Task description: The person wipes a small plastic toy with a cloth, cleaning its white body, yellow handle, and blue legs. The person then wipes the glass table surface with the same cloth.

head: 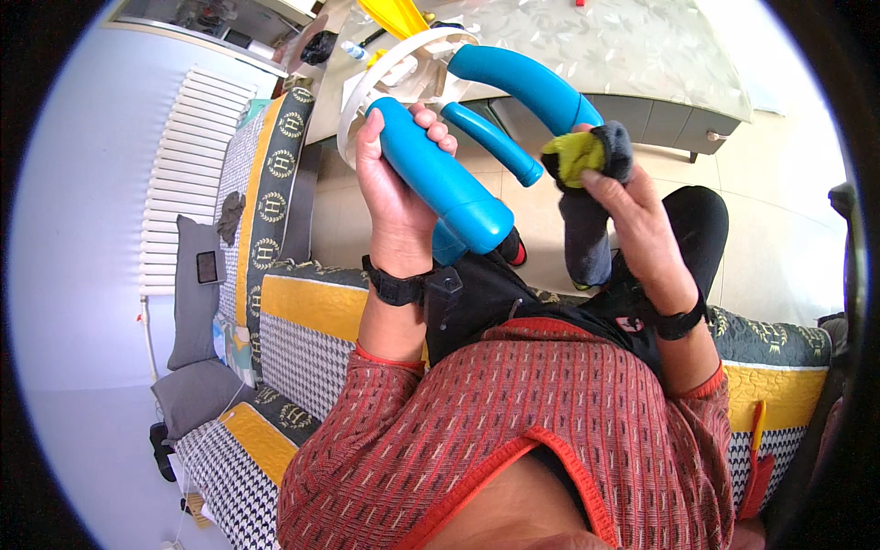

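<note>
A plastic piece with a white ring (350, 127) and several blue tubular legs is held up before me. My left hand (395, 192) wraps around one thick blue leg (454, 185), its thumb near the ring. A thinner blue leg (495, 144) and a curved blue leg (529, 86) extend from the far side. In my right hand (636, 213) is a dark grey sock-like cloth (588, 234) with a yellow-green inside, bunched at the top and hanging down. The bunched part lies close against the curved leg's end; whether it goes around it is hidden.
A glass-topped table (639, 55) with drawers stands ahead, a yellow plastic part (392, 15) above the ring. My legs are below, on a sofa (309, 295) with patterned covers. A red brush (756, 474) lies at right; a phone (206, 267) rests on a grey cushion (192, 323) at left.
</note>
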Tool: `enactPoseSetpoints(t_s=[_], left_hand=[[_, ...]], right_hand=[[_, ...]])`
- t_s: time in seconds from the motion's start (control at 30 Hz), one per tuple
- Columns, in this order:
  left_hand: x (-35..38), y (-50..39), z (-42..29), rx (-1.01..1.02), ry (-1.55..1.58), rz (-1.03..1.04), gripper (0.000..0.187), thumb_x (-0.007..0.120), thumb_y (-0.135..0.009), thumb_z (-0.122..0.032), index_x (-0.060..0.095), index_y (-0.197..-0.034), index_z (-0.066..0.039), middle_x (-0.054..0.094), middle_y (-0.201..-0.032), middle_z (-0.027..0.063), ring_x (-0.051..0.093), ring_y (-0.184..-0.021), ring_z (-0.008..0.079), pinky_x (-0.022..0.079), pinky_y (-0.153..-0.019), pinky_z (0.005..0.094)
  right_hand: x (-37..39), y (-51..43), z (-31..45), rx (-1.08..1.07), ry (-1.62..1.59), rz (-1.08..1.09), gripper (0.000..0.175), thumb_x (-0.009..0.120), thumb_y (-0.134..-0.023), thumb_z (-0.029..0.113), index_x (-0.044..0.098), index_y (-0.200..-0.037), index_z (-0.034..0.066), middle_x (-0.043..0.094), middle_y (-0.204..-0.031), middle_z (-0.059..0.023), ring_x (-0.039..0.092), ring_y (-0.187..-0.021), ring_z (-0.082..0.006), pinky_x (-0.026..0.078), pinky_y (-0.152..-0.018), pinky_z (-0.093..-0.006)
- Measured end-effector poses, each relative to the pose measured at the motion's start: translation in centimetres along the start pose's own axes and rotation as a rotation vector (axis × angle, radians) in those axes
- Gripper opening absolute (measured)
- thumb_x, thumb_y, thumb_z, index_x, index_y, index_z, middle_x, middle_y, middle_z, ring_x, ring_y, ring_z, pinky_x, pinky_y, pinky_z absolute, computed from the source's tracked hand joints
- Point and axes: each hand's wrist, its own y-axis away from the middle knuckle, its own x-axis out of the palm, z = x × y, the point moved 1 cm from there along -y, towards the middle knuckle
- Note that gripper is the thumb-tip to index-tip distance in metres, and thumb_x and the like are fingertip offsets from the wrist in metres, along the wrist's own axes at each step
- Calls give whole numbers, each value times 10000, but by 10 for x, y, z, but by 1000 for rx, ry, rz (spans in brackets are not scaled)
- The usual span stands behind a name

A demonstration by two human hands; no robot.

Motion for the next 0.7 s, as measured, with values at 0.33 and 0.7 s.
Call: enactPoseSetpoints(t_s=[0.33, 0.7], left_hand=[[7, 20, 54, 54, -317, -89, 522, 537, -918, -387, 472, -1322, -63, 564, -1269, 106, 548, -1154, 259, 404, -1037, 404], [-2, 0, 46, 475, -600, 76, 645, 409, -984, -478, 358, -1387, 24, 454, -1375, 181, 439, -1281, 264, 268, -1119, 393]], right_hand=[[49, -39, 6, -213, 175, 136, 397, 511, -984, 180, 461, -1328, -10, 617, -1104, -94, 548, -1059, -137, 426, -933, -266], [57, 5, -41, -110, 527, 234, 839, 767, -753, 247, 300, -1396, -20, 541, -1167, -224, 565, -1082, -326, 438, -947, -376]])
